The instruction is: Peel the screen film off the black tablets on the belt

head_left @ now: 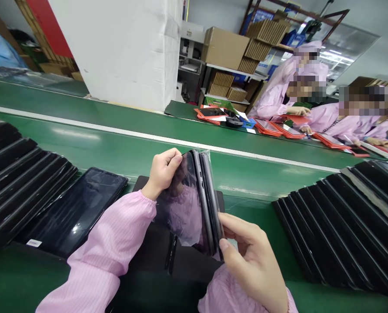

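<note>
In the middle of the head view, a small stack of tablets (187, 204) is held upright with its edges toward me. Loose clear plastic film clings to the screens. My left hand (164, 170) is closed on the top left edge of the stack, thumb on top. At the lower right edge, my right hand (251, 256) pinches the stack between thumb and fingers. Beneath it, a flat black sheet or case (190, 261) lies on the green bench; I cannot tell which. A single tablet (79, 213) with a small white label lies left of my left forearm.
Leaning rows of black tablets (14, 182) stand at the left, and more black tablets (337, 226) at the right. Beyond the white bench strip (138, 138), people in pink smocks (334, 119) handle items with red-orange sleeves (269, 127). A white pillar (125, 52) rises behind.
</note>
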A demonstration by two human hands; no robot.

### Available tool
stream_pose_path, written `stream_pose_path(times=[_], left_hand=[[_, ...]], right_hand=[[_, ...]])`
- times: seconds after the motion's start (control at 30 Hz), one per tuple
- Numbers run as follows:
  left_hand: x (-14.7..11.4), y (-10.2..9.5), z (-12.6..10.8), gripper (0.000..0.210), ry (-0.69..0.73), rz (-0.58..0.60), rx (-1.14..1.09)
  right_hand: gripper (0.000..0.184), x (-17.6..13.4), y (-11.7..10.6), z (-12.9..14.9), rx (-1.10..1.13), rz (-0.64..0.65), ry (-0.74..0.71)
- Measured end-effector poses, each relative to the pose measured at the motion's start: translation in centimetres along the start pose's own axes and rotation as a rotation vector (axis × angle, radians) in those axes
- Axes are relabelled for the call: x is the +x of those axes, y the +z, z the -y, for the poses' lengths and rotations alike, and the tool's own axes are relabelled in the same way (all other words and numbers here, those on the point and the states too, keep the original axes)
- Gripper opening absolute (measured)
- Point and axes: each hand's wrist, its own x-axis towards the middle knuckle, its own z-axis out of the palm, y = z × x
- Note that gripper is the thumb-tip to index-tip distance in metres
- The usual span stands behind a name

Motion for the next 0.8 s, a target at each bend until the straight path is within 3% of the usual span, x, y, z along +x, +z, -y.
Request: stream_pose_path(times=[0.23,0.47,0.8], left_hand=[[0.10,0.10,-0.39,0.055,0.008,0.024,0.014],[0.21,0.16,-0.71,0.056,-0.009,0.034,0.036],[0.08,0.25,-0.70,0.055,-0.011,0.034,0.064]], right_hand=[[0.044,-0.11,-0.06,0.32,-0.143,-0.009,0.023],[0.051,-0.24,-0.29,0.35,-0.121,0.017,0.009],[0.044,-0.21,-0.65,-0.01,-0.180,0.031,0.020]])
